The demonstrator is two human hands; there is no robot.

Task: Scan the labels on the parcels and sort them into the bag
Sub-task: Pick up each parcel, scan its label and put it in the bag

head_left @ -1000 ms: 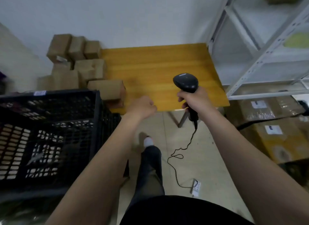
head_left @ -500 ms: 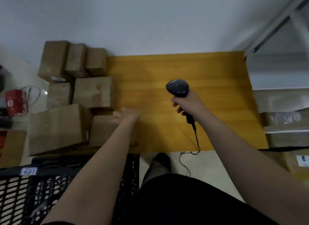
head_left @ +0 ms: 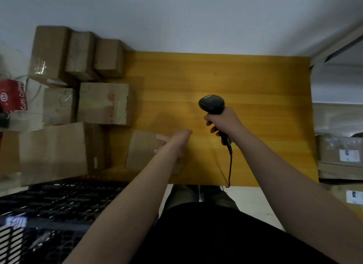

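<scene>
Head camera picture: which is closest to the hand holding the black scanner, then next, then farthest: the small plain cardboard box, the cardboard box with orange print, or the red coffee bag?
1. Small plain cardboard box, just left of the right hand.
2. Cardboard box with orange print, farther left and back.
3. Red coffee bag, at the far left edge.

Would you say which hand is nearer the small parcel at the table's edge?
Left: left hand touches the small parcel; right hand grips a scanner to its right.
</scene>
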